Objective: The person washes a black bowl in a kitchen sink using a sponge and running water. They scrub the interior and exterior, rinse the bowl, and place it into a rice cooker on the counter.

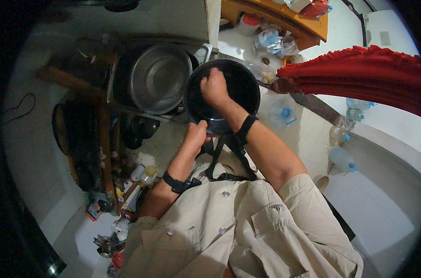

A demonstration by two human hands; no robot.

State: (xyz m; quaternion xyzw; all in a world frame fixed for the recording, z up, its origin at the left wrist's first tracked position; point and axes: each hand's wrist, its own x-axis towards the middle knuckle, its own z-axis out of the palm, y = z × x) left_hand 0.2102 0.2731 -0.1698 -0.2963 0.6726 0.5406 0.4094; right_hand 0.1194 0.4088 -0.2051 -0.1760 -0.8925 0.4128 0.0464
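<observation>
In front of my body is a deep, round black pot [243,90], its opening facing up toward me. My left hand [196,133] grips the pot's near-left rim, thumb on top. Over the opening, my right hand [214,88] is curled with the fingers bent down toward the dark inside. Whatever may be under those fingers is hidden, and the pot's interior is too dark to make out. Just left of the pot, a wide metal pan [161,78] rests on the stove [109,81].
Right of the pot stands a large clear plastic bottle [283,113]. More plastic bottles [342,158] line the wall at right. A red curtain [356,76] hangs at upper right. A wooden table [290,21] is at the back. Dark cookware [139,130] sits below the stove.
</observation>
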